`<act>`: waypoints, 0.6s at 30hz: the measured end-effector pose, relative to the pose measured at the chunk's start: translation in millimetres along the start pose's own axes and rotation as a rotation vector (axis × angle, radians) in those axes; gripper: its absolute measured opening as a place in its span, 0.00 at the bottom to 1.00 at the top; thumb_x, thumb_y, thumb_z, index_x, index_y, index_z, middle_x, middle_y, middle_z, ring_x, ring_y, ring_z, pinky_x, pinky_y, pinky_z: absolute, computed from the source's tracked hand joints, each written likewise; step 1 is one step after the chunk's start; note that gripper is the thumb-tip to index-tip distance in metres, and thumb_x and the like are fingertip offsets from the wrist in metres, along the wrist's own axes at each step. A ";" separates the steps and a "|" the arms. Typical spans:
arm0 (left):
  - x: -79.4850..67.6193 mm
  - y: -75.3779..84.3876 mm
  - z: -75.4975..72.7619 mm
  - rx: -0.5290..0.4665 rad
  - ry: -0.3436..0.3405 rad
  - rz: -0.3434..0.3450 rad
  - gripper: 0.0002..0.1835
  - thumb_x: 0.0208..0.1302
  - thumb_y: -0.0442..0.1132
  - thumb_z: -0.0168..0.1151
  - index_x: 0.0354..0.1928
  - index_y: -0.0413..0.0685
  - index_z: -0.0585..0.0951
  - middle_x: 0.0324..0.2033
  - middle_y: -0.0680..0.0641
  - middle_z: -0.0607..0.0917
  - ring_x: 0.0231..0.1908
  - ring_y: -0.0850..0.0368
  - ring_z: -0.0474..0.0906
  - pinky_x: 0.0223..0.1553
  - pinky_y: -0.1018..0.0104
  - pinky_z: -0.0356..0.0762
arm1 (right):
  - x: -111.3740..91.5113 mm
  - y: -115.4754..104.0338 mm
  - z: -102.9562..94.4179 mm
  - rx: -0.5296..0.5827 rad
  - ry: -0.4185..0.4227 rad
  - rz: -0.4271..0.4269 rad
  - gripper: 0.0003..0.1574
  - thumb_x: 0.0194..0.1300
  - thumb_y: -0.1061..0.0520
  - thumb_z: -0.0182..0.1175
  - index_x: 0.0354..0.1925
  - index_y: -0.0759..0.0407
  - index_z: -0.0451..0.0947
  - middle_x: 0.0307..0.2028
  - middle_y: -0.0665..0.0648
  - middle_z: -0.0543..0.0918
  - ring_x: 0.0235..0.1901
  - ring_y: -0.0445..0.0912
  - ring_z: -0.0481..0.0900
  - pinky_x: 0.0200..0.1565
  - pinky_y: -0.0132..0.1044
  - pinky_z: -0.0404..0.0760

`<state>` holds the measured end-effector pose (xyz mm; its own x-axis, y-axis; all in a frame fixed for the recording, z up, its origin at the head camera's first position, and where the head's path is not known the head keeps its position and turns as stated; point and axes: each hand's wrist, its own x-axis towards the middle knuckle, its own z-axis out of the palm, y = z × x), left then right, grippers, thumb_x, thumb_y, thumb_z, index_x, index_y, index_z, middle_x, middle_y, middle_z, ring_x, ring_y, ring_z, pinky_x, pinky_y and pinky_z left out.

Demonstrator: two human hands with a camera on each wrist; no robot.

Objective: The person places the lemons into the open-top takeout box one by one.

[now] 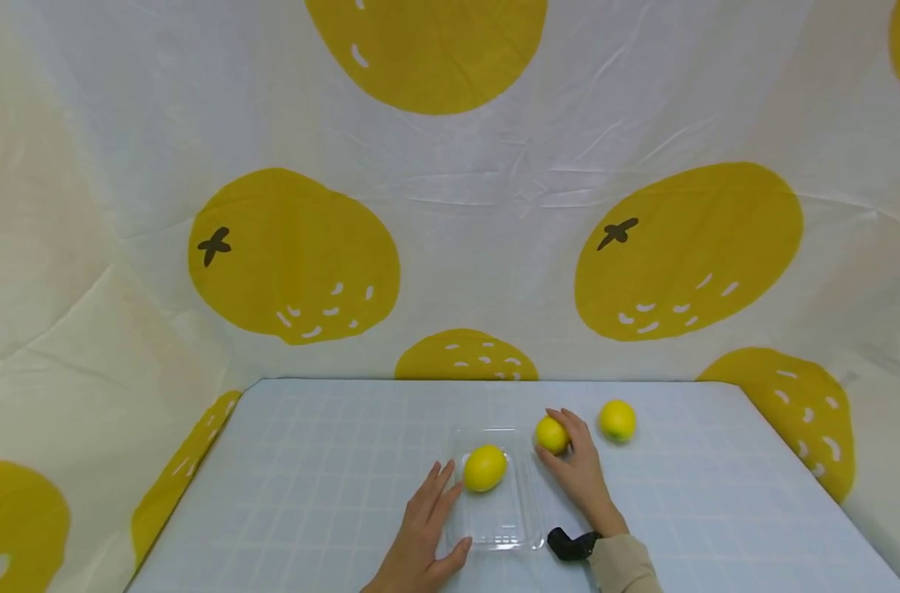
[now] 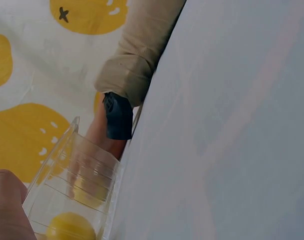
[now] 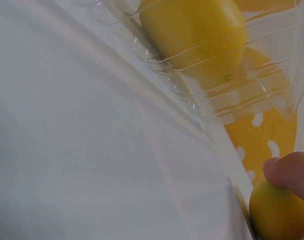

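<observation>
A clear plastic container (image 1: 497, 519) lies on the table with one yellow lemon (image 1: 485, 469) in its far half. Along the container's left side rests my left hand (image 1: 422, 531), fingers extended and thumb spread near the front corner. My right hand (image 1: 579, 471) pinches a second lemon (image 1: 549, 435) between thumb and fingers, just right of the container. In the right wrist view the thumb lies on top of that held lemon (image 3: 277, 212). A third lemon (image 1: 617, 421) sits on the table beyond the right hand, untouched.
A pale blue checked cloth covers the table (image 1: 331, 478). Behind it and at the sides hangs a white curtain (image 1: 487, 247) printed with large yellow fruit. A black wrist device (image 1: 571, 544) sits at the right sleeve's cuff, near the container's front right corner.
</observation>
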<state>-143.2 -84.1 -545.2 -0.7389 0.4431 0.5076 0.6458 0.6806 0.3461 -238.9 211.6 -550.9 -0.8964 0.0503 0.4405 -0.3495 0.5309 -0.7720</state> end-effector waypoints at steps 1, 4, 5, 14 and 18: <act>-0.3 -0.2 -0.3 0.002 0.000 0.000 0.35 0.65 0.54 0.62 0.70 0.49 0.67 0.76 0.45 0.58 0.73 0.44 0.55 0.59 0.39 0.70 | 0.0 -0.4 0.8 0.004 0.006 -0.006 0.38 0.55 0.61 0.73 0.64 0.57 0.73 0.66 0.70 0.67 0.66 0.62 0.64 0.64 0.62 0.62; -0.7 -0.8 -0.3 -0.001 -0.005 -0.001 0.35 0.65 0.54 0.61 0.70 0.49 0.67 0.76 0.45 0.57 0.73 0.45 0.54 0.60 0.40 0.70 | -0.5 -2.3 1.4 -0.002 0.026 -0.005 0.38 0.54 0.61 0.74 0.63 0.56 0.74 0.65 0.68 0.69 0.66 0.60 0.66 0.65 0.51 0.64; -0.4 -0.6 -0.2 -0.004 -0.006 -0.001 0.35 0.65 0.54 0.61 0.70 0.49 0.67 0.76 0.45 0.57 0.73 0.45 0.54 0.60 0.41 0.70 | -0.6 -3.0 0.6 -0.002 0.034 0.000 0.38 0.54 0.61 0.74 0.63 0.56 0.74 0.65 0.67 0.69 0.65 0.59 0.66 0.65 0.44 0.65; 0.1 -1.1 -0.3 -0.014 -0.012 -0.003 0.35 0.65 0.54 0.61 0.70 0.48 0.67 0.76 0.45 0.57 0.73 0.44 0.54 0.61 0.40 0.68 | -1.3 -6.7 -0.2 0.017 0.060 0.036 0.39 0.53 0.60 0.75 0.63 0.56 0.74 0.64 0.63 0.73 0.63 0.56 0.70 0.53 0.13 0.62; 0.1 -0.1 -1.3 -0.015 -0.020 -0.017 0.35 0.64 0.54 0.62 0.70 0.49 0.68 0.76 0.46 0.57 0.73 0.45 0.55 0.60 0.39 0.68 | -1.7 -8.2 -0.1 0.044 0.082 0.054 0.39 0.52 0.61 0.76 0.63 0.56 0.75 0.62 0.61 0.75 0.60 0.52 0.73 0.51 0.14 0.65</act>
<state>-143.0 -84.9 -544.1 -0.7531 0.4433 0.4862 0.6361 0.6794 0.3659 -234.5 207.2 -545.2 -0.8895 0.1481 0.4323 -0.3146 0.4877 -0.8144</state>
